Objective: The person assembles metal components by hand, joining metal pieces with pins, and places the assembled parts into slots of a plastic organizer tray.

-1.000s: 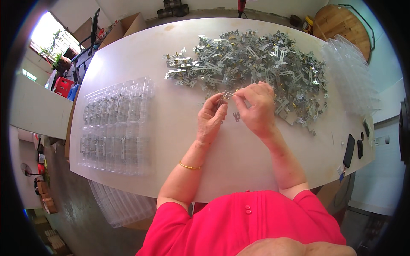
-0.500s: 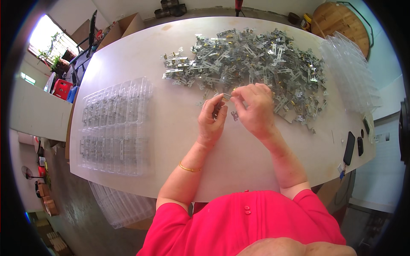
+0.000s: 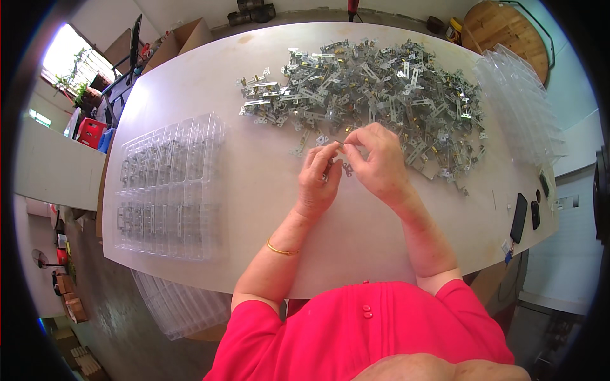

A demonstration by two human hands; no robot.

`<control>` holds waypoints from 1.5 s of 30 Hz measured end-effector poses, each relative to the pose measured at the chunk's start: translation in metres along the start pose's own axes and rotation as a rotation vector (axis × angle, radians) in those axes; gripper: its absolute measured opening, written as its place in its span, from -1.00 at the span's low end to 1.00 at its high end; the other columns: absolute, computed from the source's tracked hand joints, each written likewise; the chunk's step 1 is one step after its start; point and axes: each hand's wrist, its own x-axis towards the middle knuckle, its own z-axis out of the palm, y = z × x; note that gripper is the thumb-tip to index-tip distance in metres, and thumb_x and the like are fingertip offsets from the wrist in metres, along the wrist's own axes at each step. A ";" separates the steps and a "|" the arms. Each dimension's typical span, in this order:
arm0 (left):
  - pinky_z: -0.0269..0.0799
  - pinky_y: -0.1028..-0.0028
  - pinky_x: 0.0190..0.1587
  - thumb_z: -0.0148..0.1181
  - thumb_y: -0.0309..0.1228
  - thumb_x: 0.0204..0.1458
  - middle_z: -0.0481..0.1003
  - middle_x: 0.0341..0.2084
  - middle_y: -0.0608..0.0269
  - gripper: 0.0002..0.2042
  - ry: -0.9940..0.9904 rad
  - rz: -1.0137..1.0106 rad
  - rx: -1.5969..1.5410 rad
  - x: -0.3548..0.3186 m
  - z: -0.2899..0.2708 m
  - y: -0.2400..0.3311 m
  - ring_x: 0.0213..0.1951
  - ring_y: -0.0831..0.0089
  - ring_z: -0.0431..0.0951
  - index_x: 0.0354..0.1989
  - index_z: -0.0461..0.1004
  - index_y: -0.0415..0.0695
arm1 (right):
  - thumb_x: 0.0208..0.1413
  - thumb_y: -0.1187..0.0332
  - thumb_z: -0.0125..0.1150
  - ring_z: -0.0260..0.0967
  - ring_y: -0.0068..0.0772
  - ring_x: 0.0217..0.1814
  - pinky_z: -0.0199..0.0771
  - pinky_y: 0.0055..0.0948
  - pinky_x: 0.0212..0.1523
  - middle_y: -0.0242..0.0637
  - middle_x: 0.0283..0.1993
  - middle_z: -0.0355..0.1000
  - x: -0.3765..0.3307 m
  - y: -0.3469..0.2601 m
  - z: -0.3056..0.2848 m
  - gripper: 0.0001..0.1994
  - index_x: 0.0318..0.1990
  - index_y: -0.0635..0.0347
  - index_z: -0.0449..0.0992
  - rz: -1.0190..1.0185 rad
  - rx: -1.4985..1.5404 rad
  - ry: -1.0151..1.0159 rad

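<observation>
Near the front of a heap of small metal brackets, my two hands meet at the fingertips. My left hand is closed around a small silver metal bracket, partly hidden by the fingers. With thumb and forefinger, my right hand pinches the end of a small thin metal piece that the left fingertips also touch. Whether this piece and the bracket in my left palm are one part, I cannot tell. The heap's loose brackets lie just beyond the fingers, some with brass-coloured bits.
At the left stands a clear plastic tray with rows of brackets in its slots. Stacked clear trays are at the right edge. A black phone lies at the front right. More clear trays sit below the table's left front.
My left hand has turned slightly and come closer to the right fingertips. The right hand has shifted a little left. The small metal piece between them now shows less.
</observation>
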 end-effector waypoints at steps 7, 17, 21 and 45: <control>0.46 0.57 -0.30 0.18 -0.66 0.09 0.50 -0.19 0.24 -0.65 -0.084 -0.004 -0.051 -0.003 0.002 0.004 -0.32 0.56 0.48 0.08 0.46 -0.22 | 0.08 0.44 0.31 0.44 -0.34 -0.31 0.40 -0.35 -0.28 -0.35 -0.33 0.46 0.005 -0.004 0.000 -0.96 -0.31 0.13 0.58 0.066 0.261 0.174; 0.33 0.67 -0.41 0.16 -0.48 0.22 0.54 -0.17 0.33 -0.65 0.060 -0.535 -0.627 0.006 -0.012 -0.005 -0.40 0.67 0.45 0.17 0.39 -0.23 | 0.10 0.40 0.32 0.43 -0.36 -0.42 0.39 -0.39 -0.37 -0.33 -0.44 0.46 0.006 -0.010 -0.013 -0.96 -0.33 0.12 0.58 0.201 0.168 0.031; 0.30 0.68 -0.43 0.17 -0.44 0.22 0.54 -0.18 0.33 -0.65 0.055 -0.561 -0.634 0.007 -0.012 -0.004 -0.40 0.67 0.47 0.17 0.39 -0.21 | 0.11 0.37 0.29 0.39 -0.29 -0.46 0.32 -0.32 -0.30 -0.37 -0.49 0.44 0.004 -0.004 -0.010 -0.94 -0.37 0.09 0.57 0.136 0.069 -0.008; 0.39 0.66 -0.26 0.12 -0.61 0.21 0.46 -0.20 0.41 -0.65 0.007 -0.400 -0.614 0.005 -0.008 -0.007 -0.28 0.70 0.41 0.18 0.38 -0.19 | 0.07 0.40 0.29 0.46 -0.12 -0.39 0.36 -0.20 -0.34 -0.25 -0.44 0.47 0.003 0.000 -0.009 -0.93 -0.38 0.17 0.54 0.079 -0.012 -0.036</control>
